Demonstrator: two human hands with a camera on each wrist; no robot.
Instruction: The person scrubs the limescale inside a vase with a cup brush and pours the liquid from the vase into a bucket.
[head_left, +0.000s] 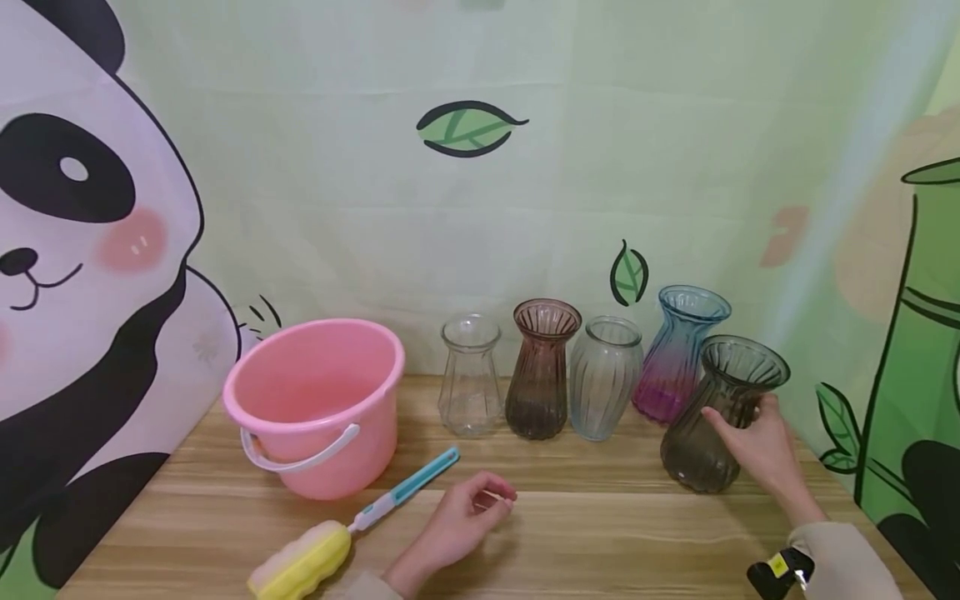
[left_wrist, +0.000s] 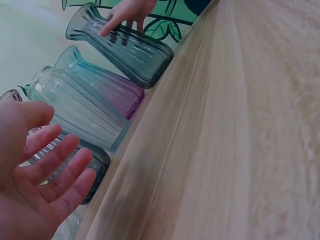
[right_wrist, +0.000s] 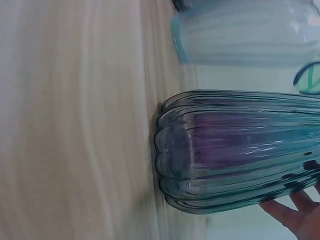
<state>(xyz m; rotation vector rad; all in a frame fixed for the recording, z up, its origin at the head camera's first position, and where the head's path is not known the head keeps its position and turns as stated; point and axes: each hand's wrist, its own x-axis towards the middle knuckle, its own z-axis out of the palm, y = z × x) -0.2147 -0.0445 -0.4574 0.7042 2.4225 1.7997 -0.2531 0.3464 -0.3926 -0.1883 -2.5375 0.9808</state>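
Note:
My right hand (head_left: 765,446) grips a dark grey ribbed glass vase (head_left: 701,442) round its upper body, thumb on the near side and fingers behind. The vase is upright with a slight tilt, its base close to the wooden table (head_left: 600,533). Behind it stands a blue-to-purple vase (head_left: 675,358), seen through the grey glass in the right wrist view. My left hand (head_left: 465,517) hovers over the table's front middle, fingers loosely bent and nothing in them. Nearest to it lies a bottle brush (head_left: 408,483) with a teal-and-white handle and a yellow-and-pink sponge head (head_left: 303,558).
Left of the blue-to-purple vase are a clear rounded vase (head_left: 606,383), a brown vase (head_left: 540,375) and a clear flared vase (head_left: 470,383), in a row. A pink bucket (head_left: 375,446) with a white handle stands at the left. A panda-printed cloth (head_left: 337,167) hangs behind.

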